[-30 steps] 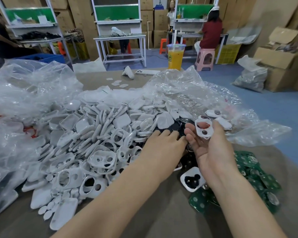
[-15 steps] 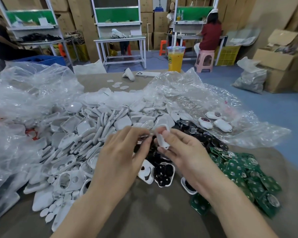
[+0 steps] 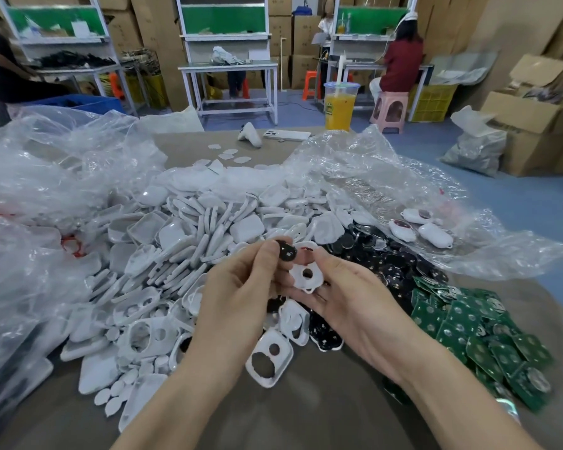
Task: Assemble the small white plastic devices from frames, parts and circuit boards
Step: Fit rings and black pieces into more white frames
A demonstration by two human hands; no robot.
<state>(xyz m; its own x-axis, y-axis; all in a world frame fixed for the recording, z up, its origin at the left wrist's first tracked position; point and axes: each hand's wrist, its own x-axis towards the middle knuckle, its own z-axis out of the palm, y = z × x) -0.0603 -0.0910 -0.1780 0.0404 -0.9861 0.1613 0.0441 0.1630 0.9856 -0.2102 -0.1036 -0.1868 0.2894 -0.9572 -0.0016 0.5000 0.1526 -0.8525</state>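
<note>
My left hand [image 3: 241,297] pinches a small glossy black part [image 3: 287,251] between thumb and fingers. Right beside it, my right hand [image 3: 351,306] holds a white plastic frame [image 3: 306,275] with a round hole, fingers curled under it. The black part sits at the frame's upper left edge. Below the hands lie more white frames [image 3: 268,358]. A big heap of white shells and frames [image 3: 189,254] spreads to the left. Black parts [image 3: 387,258] lie behind the right hand, and green circuit boards [image 3: 475,332] are piled at the right.
Crumpled clear plastic bags [image 3: 46,196] flank the heap on both sides. Three assembled white devices [image 3: 416,225] rest on the right bag. A cup of orange drink [image 3: 340,105], a phone [image 3: 286,135] and a white object stand at the table's far edge. People sit at benches beyond.
Both hands came together over the heap. The left hand, empty a second ago, now pinches a black part. The right hand turned the frame to face me.
</note>
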